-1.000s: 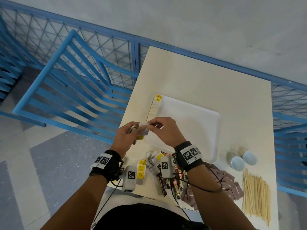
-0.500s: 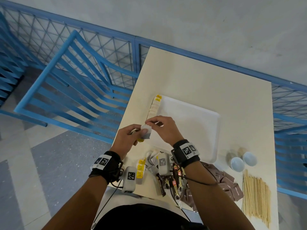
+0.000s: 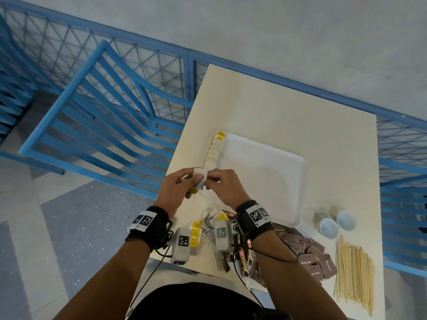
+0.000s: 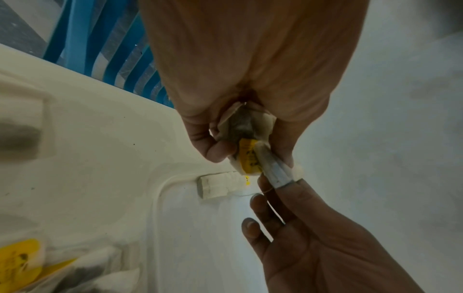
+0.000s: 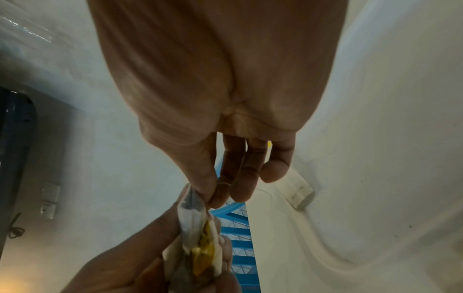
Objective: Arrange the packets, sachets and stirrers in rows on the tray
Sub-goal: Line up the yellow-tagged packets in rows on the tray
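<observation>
Together left hand [image 3: 173, 190], right hand [image 3: 225, 185] pinch tea bags [image 3: 199, 179].

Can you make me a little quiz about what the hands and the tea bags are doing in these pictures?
1. True or false: the row of tea bags lies along the right edge of the white tray.
2. Which hand pinches the top tea bag off the stack? A) left hand B) right hand C) neither
3. Fill in: the wooden stirrers lie on the ____, not on the tray.

Key
1. False: it runs along the left edge.
2. B. The left hand's grip holds the stack with the yellow tag.
3. table
</observation>
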`<state>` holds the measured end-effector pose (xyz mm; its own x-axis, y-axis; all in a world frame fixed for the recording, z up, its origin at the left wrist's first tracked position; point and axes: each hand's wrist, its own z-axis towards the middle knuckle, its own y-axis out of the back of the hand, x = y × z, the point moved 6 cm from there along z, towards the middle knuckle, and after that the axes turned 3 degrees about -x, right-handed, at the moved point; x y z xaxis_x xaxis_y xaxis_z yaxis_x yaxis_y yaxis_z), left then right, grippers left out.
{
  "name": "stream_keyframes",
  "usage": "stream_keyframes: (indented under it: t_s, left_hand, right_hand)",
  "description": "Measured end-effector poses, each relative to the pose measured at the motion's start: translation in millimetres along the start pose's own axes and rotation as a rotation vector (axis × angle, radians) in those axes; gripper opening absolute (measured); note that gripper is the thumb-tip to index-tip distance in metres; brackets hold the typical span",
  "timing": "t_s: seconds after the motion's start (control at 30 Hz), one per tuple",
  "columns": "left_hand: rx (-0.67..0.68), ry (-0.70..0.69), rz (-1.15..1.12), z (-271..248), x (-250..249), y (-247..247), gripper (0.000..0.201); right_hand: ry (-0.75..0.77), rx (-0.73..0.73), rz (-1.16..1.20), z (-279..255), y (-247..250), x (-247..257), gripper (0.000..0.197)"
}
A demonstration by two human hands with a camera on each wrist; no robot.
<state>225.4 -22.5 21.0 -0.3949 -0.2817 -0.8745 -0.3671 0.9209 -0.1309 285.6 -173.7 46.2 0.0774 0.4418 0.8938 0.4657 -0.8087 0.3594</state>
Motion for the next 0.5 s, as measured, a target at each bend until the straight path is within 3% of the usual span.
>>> stream_keyframes:
  t_s: [0.17,0.37,0.5]
  left_hand:
    - [-0.054,-0.007,0.040,3.4,-0.3,5.1,0.008]
    - [-0.059,-0.029,0.079,5.5,-2.2,7.9,0.016]
    - [-0.035,-0.022,0.105,5.9,-0.2,5.8,0.017]
  right_hand:
    - [-0.035,0.057,-0.058,1.1,0.9,-3.8,0.019]
    - [0.007,-0.082,-0.090,3.5,15.4,6.5,0.024]
    - [0.089,-0.064,-0.122,7.9,11.7,19.4,0.021]
